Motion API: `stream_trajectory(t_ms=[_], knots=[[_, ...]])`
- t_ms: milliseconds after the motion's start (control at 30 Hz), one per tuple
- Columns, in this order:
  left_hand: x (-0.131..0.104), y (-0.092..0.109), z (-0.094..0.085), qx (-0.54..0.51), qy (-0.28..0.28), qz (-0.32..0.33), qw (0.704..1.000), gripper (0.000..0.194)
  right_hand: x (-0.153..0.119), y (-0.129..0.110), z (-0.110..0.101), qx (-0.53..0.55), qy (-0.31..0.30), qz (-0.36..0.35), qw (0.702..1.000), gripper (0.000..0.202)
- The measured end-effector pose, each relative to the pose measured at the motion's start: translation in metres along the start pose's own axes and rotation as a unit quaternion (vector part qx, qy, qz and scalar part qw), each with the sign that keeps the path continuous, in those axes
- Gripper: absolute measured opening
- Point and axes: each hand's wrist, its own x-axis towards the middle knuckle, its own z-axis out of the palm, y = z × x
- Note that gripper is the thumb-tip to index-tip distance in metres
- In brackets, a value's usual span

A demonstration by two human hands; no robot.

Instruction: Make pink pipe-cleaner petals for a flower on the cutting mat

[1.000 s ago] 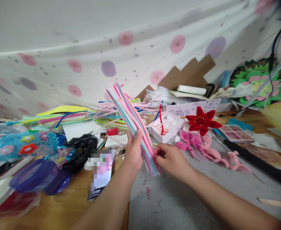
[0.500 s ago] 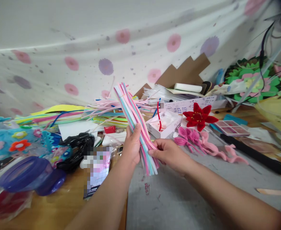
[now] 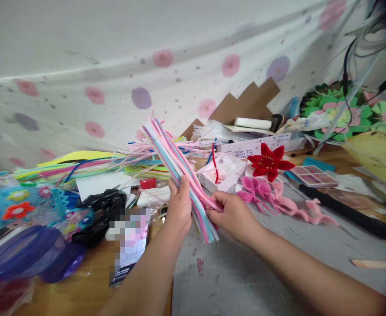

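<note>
A long bundle of pipe cleaners [image 3: 168, 153] in pink, white, turquoise and mauve slants across the middle of the view, its upper end leaning left. Around its lower half my left hand [image 3: 179, 205] is closed, thumb on top. My right hand [image 3: 230, 216] pinches a few pink pipe cleaners [image 3: 208, 200] near the lower end, bending them away to the right from the others. Pink pipe-cleaner petals and curls [image 3: 261, 195] lie on the grey mat [image 3: 232, 281] beyond my right hand, with a red pipe-cleaner flower [image 3: 269, 162] behind them.
More pipe cleaners [image 3: 90, 166] are heaped at the back left. A white box [image 3: 224, 173] stands behind the hands. On the left are a black plastic bag [image 3: 103, 210] and a purple container [image 3: 21, 252]. A black-handled tool [image 3: 347, 213] and a wooden stick [image 3: 375, 264] lie right.
The pink pipe cleaners pinched by my right hand now stand farther out from the bundle's lower end. The whole view has shifted slightly, and my left hand keeps its grip.
</note>
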Motion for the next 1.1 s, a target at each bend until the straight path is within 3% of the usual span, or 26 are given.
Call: stream_trajectory(t_ms=[167, 300, 467, 633, 733, 900, 1100], knots=[[-0.002, 0.003, 0.004, -0.077, -0.03, -0.017, 0.996, 0.038, -0.001, -0.001, 0.0, -0.039, 0.014, 0.0, 0.999, 0.008], [-0.004, 0.008, 0.007, -0.151, -0.042, -0.035, 0.987, 0.024, 0.001, 0.001, -0.001, -0.088, 0.051, -0.017, 0.995, 0.003], [-0.004, 0.013, 0.008, -0.167, -0.074, -0.073, 0.981, 0.023, 0.004, 0.003, -0.006, -0.097, 0.046, -0.021, 0.994, 0.008], [-0.001, 0.015, 0.006, -0.155, -0.079, -0.062, 0.983, 0.028, 0.007, 0.004, -0.013, 0.081, -0.025, 0.041, 0.996, 0.008], [0.0, 0.014, 0.005, -0.156, -0.078, -0.097, 0.98, 0.028, 0.008, 0.004, -0.015, 0.147, -0.048, 0.048, 0.987, 0.01], [0.002, 0.012, 0.006, -0.177, -0.069, -0.164, 0.968, 0.03, 0.006, 0.0, -0.013, 0.045, -0.006, 0.006, 0.999, 0.005], [0.0, 0.011, 0.006, -0.173, -0.092, -0.11, 0.974, 0.031, 0.002, -0.001, -0.011, -0.07, 0.022, -0.023, 0.997, 0.007]])
